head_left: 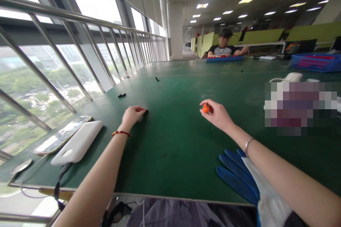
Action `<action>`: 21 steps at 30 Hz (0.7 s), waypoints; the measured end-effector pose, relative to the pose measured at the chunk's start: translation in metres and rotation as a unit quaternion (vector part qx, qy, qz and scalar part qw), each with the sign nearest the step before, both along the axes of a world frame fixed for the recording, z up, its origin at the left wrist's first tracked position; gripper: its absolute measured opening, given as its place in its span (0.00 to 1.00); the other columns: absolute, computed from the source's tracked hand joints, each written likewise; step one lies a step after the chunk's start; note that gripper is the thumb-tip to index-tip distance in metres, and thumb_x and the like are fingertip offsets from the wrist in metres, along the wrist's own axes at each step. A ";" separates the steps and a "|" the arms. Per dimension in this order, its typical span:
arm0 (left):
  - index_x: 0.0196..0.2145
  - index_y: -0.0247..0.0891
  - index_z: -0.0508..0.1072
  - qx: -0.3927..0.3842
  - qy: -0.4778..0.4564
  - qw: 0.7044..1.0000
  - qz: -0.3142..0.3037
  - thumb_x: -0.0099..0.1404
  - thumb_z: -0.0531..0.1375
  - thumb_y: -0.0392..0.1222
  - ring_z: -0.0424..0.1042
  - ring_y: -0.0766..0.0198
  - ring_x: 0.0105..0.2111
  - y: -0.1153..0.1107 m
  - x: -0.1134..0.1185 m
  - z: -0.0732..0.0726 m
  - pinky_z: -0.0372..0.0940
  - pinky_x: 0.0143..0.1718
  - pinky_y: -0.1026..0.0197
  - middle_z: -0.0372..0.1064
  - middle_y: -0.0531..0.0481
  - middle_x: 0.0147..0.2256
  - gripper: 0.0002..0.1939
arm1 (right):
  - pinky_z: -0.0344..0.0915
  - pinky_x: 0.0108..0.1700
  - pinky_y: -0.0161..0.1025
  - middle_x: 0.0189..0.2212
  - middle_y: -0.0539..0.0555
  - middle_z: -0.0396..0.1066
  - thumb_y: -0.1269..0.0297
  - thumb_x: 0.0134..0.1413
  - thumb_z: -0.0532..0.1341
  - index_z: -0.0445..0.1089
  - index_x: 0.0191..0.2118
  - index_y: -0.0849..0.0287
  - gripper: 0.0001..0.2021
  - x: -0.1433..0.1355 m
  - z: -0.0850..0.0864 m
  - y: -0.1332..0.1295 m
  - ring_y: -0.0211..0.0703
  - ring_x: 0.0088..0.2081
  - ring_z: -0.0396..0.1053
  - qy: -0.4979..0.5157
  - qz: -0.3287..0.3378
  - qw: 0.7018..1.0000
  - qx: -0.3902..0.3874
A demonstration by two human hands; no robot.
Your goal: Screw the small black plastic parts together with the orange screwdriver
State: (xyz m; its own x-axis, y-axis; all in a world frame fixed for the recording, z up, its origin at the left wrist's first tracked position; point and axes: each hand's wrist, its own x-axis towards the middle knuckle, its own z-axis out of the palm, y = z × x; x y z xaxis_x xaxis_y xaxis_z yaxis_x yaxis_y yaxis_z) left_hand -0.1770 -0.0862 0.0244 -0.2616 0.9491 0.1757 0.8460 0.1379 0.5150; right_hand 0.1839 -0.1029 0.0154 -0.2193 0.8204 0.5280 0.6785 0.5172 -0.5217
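Note:
My left hand (pixel 132 116) is low over the green table (pixel 170 142), thumb and fingers pinched on a small black piece (pixel 146 111) whose kind I cannot make out. To the right, my right hand (pixel 217 114) curls its fingers round a small round orange thing (pixel 205 108) with dark marks, like a little ball. Its far side is hidden by the fingers. Under my right forearm lies a blue and white work glove (pixel 239 173). Beyond my left hand, a small black piece (pixel 122 95) and another, thinner black piece (pixel 157 79) rest on the table.
A white power bank (pixel 77 143) with a cable and a phone (pixel 64 134) lie at the left edge, beside a metal railing (pixel 80 19). Across the table a person (pixel 222 48) sits behind a blue tray (pixel 225 59). A blue basket (pixel 315 64) stands far right, near a blurred-out patch.

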 end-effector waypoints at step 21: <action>0.35 0.40 0.74 0.124 0.055 0.930 -0.341 0.60 0.57 0.38 0.70 0.62 0.38 -0.028 0.182 -0.018 0.66 0.38 0.62 0.70 0.49 0.38 0.07 | 0.60 0.27 0.34 0.21 0.49 0.65 0.59 0.52 0.57 0.59 0.27 0.54 0.08 -0.007 0.022 -0.033 0.38 0.23 0.64 0.139 -0.093 0.974 0.154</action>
